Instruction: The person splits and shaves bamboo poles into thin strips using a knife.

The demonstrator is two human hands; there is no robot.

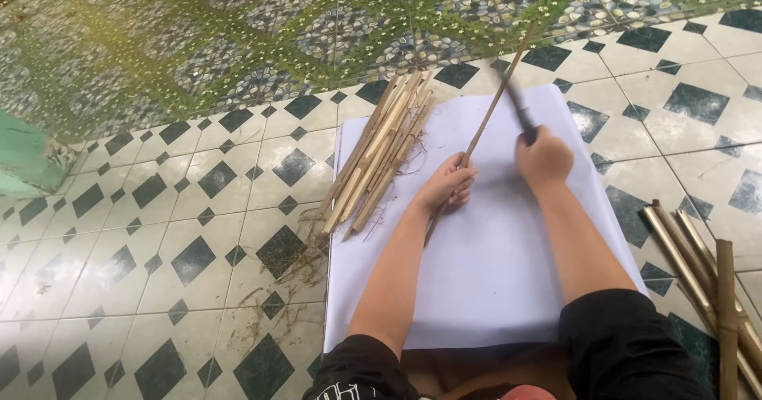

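Observation:
My left hand (449, 184) grips a long thin bamboo strip (490, 110) that slants up and to the right over a white sheet (492, 265) on the floor. My right hand (544, 159) is closed around the handle of a dark knife (517, 105), whose blade, blurred by motion, lies against the strip above my left hand. A pile of split bamboo strips (382, 152) rests on the sheet's left edge, just left of my left hand.
Several thicker bamboo poles (706, 277) lie on the tiled floor at the lower right. Bamboo shavings (278, 289) are scattered left of the sheet. A green object (24, 162) stands at the far left. Mossy pebble paving (317, 27) lies beyond.

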